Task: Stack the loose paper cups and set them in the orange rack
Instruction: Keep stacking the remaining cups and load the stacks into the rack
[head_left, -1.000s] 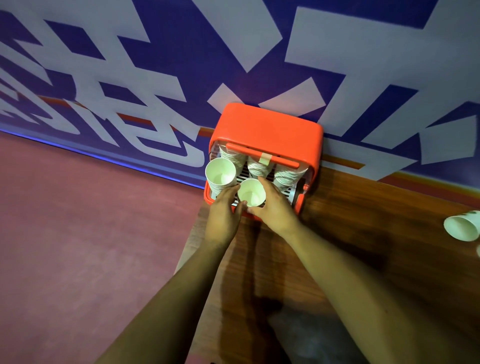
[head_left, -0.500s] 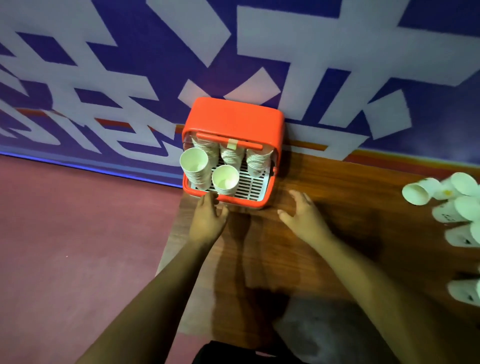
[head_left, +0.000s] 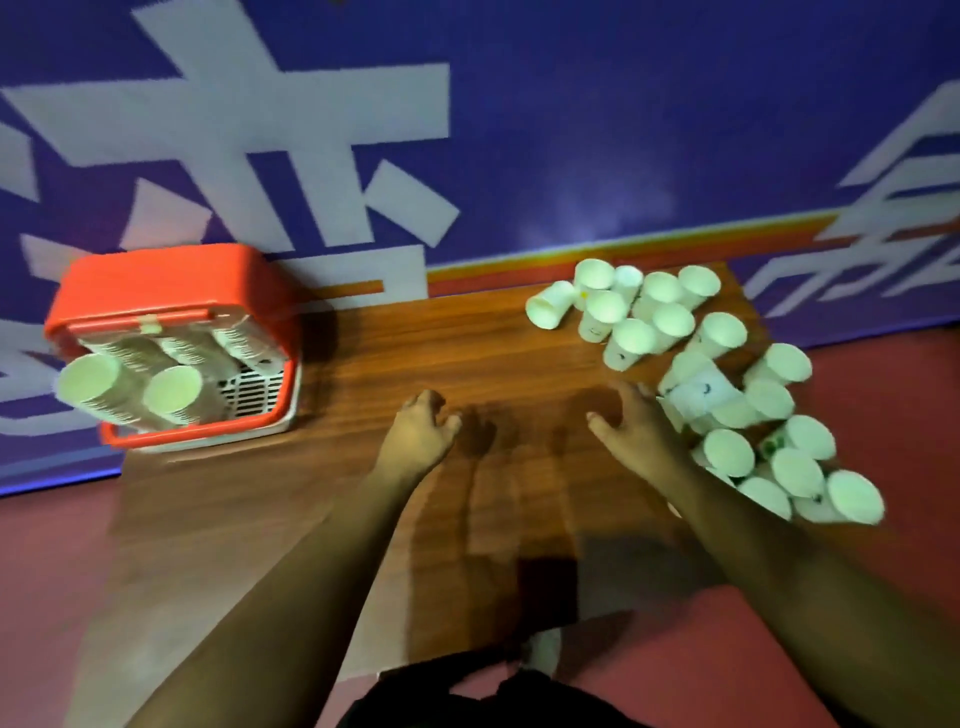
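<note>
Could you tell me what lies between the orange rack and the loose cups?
Head view: bare wooden table between orange rack and loose cups; left hand and right hand, both empty, are there.

Both hands over the table (head_left: 467, 338). The rack (head_left: 171, 280) sits well left of the left hand (head_left: 418, 436) fingers (head_left: 431, 402), cup stacks (head_left: 171, 395) in it. Loose cups (head_left: 722, 395) crowd just right of the right hand (head_left: 641, 436) fingers (head_left: 623, 395), and beyond them.
</note>
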